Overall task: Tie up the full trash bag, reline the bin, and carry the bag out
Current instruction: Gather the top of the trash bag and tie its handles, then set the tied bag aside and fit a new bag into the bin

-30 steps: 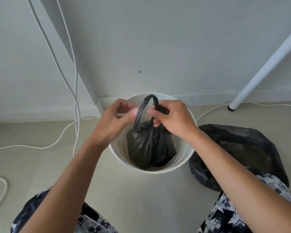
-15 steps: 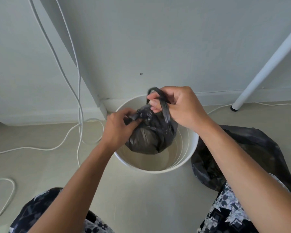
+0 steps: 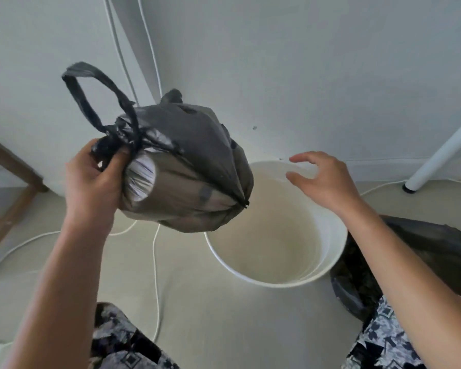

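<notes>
While the left hand [image 3: 91, 187] clamps the crinkled black bag's [image 3: 186, 166] knot, the right hand [image 3: 322, 179] spreads empty.

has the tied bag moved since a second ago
Yes. The tied bag was down inside the white bin; now the left hand holds it up, left of the bin.

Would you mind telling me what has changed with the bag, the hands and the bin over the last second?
The tied bag has come up out of the white bin and swung left, now held by the left hand at its knotted neck. The right hand has let go and hangs open over the bin, which now shows no liner. The bin and the loose black bag beside it stayed put.
</notes>
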The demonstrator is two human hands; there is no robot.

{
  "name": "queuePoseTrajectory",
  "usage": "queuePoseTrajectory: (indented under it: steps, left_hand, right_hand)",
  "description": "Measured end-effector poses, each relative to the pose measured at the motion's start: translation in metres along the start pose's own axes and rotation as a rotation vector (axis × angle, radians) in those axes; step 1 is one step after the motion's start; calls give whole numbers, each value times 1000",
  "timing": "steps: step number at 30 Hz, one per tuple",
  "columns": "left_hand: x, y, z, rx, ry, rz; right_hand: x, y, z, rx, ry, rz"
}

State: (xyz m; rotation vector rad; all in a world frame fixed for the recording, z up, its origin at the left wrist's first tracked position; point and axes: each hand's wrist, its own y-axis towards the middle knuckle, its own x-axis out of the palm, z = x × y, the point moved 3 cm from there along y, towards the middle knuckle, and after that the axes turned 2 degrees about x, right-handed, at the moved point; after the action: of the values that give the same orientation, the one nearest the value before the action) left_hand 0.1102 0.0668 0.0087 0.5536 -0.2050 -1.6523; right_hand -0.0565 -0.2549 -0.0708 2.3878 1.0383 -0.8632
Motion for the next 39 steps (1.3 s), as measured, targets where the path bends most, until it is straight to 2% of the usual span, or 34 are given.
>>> queuePoseTrajectory:
  steps: [5,9,11,14,17,22,25,29,31,35,39]
  left_hand:
    - [-30,14,-18,-46,-65,54]
    - [-57,31,-25,-57,-24,122]
    - [-61,36,-30,-68,20,105]
    - [-49,27,-40,-105,90,33]
    - [-22,4,-58,-179,128,-128]
    - [11,-26,-96,-366,116,-375]
    - [23,-30,-116,-414,272,-484]
    - [28,-30,-141,-420,577,-508]
    - [30,-31,-149,-445,639,-531]
    - [37,-38,-157,-600,534,-631]
    - [46,-34,-125,-459,425,-601]
  right_hand:
    - [16,2,20,55,-131,-63]
    - [18,3,25,58,-142,-58]
    - [18,2,28,56,-139,-48]
    - [20,1,32,39,-148,-42]
    - [19,2,38,21,-201,-17]
    - [9,5,60,164,-197,44]
    - [4,4,68,193,-176,76]
    - [2,5,72,185,-185,107]
    - [0,6,73,193,-177,111]
    - [-3,7,74,200,-147,95]
    - [-12,7,72,193,-62,37]
